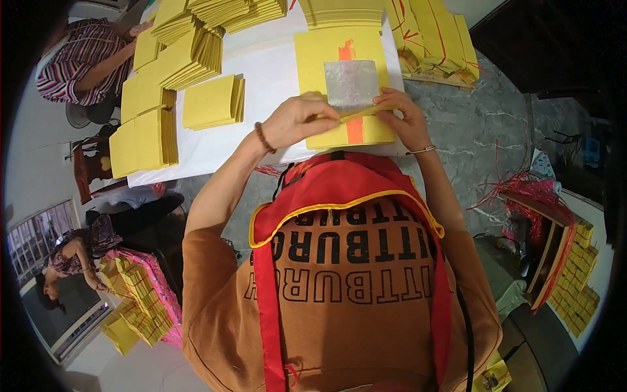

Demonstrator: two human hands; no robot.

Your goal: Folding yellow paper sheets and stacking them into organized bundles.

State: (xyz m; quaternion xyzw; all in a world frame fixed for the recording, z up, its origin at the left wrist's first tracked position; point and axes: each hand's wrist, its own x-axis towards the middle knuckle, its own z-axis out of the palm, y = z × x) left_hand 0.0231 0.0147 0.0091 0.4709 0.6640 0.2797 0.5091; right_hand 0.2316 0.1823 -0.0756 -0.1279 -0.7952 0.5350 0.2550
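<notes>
A yellow paper sheet lies in front of me at the table's right side, on what looks like a stack of the same paper. It bears an orange-red strip down its middle and a silvery foil square over that. The near part of the sheet is bent up and away from me, its edge crossing the foil's lower end. At the left of this edge, my left hand is closed in a pinch on the paper. My right hand pinches the other end, its fingertips by the foil's lower right corner.
Folded yellow paper stacks and a smaller pile stand on the white table. More sheets lie beyond the work. Yellow bundles with red string sit at the right. A person in stripes is across the left side.
</notes>
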